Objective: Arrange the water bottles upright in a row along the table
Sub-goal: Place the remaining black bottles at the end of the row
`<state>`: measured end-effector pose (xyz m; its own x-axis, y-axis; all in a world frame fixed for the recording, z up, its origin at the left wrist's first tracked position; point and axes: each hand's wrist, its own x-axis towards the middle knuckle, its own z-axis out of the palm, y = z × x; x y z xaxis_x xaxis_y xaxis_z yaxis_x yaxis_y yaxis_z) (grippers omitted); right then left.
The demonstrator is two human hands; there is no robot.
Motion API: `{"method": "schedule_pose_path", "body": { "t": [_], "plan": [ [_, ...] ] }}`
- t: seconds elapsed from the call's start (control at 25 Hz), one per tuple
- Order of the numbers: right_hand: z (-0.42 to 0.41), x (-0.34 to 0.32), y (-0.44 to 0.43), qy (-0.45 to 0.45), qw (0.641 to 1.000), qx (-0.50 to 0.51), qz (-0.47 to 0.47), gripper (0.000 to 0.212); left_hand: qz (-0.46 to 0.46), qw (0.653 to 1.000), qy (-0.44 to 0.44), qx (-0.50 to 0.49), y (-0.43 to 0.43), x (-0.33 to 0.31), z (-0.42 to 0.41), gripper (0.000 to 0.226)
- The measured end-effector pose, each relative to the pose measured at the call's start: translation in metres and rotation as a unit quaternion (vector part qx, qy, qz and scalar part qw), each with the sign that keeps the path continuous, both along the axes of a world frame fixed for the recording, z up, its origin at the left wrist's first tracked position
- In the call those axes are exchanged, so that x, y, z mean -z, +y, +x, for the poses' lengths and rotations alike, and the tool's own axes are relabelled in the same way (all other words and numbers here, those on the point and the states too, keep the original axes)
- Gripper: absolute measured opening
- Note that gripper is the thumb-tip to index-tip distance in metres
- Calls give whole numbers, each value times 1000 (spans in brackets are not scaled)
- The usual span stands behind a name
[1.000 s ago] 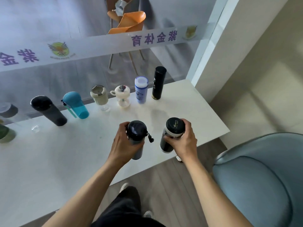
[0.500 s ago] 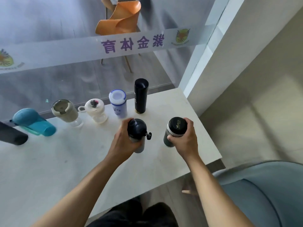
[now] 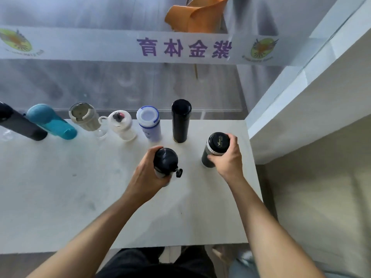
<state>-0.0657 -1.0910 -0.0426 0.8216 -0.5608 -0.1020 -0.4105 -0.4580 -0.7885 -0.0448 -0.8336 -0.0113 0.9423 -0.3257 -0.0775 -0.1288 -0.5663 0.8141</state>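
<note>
My left hand [image 3: 146, 173] grips a grey bottle with a black cap and strap [image 3: 165, 161], held upright over the white table [image 3: 60, 197]. My right hand [image 3: 226, 159] holds a dark flask with a silver band and black logo lid [image 3: 216, 147], upright near the table's right end. Behind them a row stands along the far edge: a tall black flask [image 3: 181, 120], a blue-and-white bottle [image 3: 149, 123], a clear bottle with a handle [image 3: 121, 125], a beige-lidded cup [image 3: 85, 116], a teal bottle [image 3: 51, 121] and a dark bottle [image 3: 20, 125].
A glass wall with a frosted band of purple lettering [image 3: 184, 47] runs behind the table. A white wall corner [image 3: 291, 97] rises at the right. An orange chair [image 3: 196, 15] stands beyond the glass. My dark trousers [image 3: 156, 263] show below the table's near edge.
Both hands have carried their bottles away from the near edge toward the back row. The view has shifted forward and right, so the table's left end is out of frame.
</note>
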Motion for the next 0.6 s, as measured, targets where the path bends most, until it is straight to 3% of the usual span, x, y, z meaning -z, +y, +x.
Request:
{"method": "schedule_pose_path", "body": {
  "t": [0.6],
  "plan": [
    [87, 15, -42, -24, 996, -87, -6, 89, 21, 996, 4, -92, -48, 1, -16, 74]
  ]
}}
